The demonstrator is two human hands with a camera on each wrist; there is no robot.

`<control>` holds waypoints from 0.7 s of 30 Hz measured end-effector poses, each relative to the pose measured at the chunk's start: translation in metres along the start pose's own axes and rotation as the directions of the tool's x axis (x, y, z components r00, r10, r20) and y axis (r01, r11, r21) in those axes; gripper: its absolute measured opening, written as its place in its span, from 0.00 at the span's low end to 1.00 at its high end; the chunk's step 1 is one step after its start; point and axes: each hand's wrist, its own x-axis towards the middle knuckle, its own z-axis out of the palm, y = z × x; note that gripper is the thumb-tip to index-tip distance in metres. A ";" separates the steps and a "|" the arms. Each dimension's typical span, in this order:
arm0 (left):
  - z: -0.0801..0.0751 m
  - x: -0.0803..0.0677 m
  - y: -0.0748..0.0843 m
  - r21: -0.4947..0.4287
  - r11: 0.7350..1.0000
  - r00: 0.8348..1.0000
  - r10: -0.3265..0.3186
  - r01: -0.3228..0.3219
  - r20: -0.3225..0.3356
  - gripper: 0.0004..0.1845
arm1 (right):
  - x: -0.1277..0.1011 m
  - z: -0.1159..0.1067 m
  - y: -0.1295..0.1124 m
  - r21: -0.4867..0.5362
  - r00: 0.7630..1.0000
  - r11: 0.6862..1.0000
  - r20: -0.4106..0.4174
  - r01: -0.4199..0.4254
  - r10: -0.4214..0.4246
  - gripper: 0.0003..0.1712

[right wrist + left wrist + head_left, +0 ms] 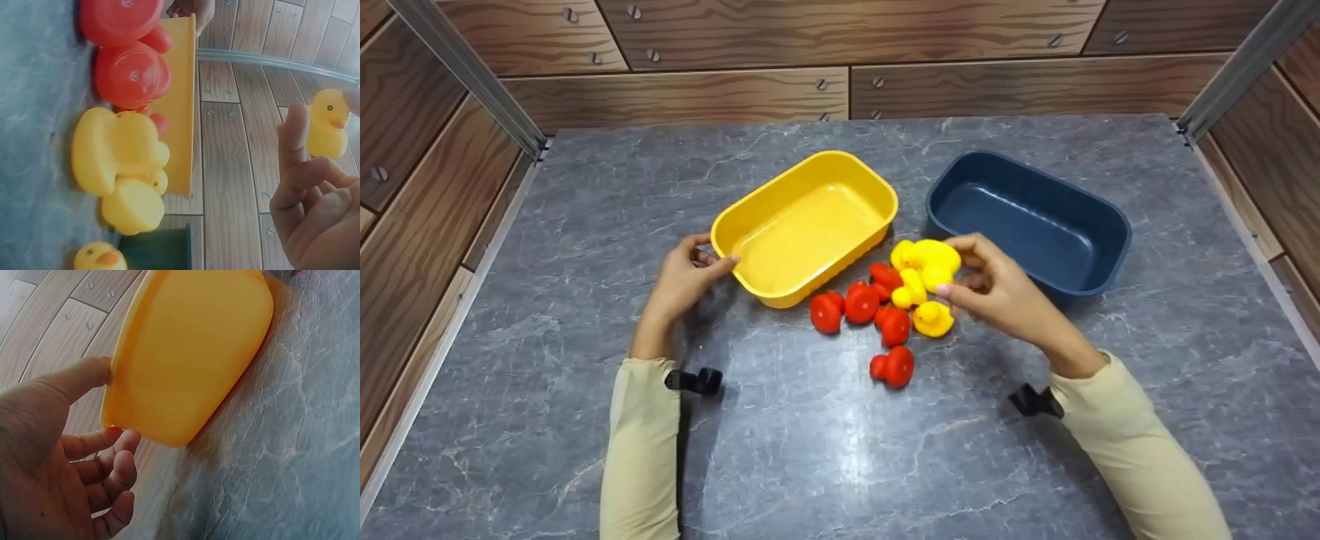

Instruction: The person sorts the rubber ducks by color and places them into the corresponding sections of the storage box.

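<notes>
My left hand [709, 262] holds the near left corner of an empty yellow tub [802, 232], thumb on the rim and fingers curled under the corner. The left wrist view shows the same hand [112, 405] against the tub's outer wall [191, 354]. My right hand [949, 268] pinches a small yellow duck [934, 259] just above the pile, between the two tubs. In the right wrist view that duck [326, 126] sits between my fingertips [295, 121], clear of the table.
An empty dark blue tub [1027, 217] stands right of the yellow one. Several red ducks [859, 304] and a few yellow ducks [932, 319] lie on the grey marble table [810, 450] in front of the tubs. Wooden walls close the back and sides.
</notes>
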 end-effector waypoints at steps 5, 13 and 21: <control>-0.001 0.001 0.000 0.014 1.000 1.000 0.003 -0.003 -0.005 0.36 | 0.014 0.004 -0.005 0.069 1.000 0.998 -0.010 0.004 -0.003 0.24; -0.002 0.000 0.001 0.020 1.000 1.000 0.013 -0.013 -0.019 0.35 | 0.035 0.007 -0.008 0.081 0.999 0.997 -0.046 0.006 -0.003 0.25; -0.001 0.000 -0.001 0.000 1.000 1.000 0.007 -0.007 -0.006 0.35 | 0.055 0.004 -0.008 0.079 0.998 0.997 -0.060 0.013 -0.008 0.25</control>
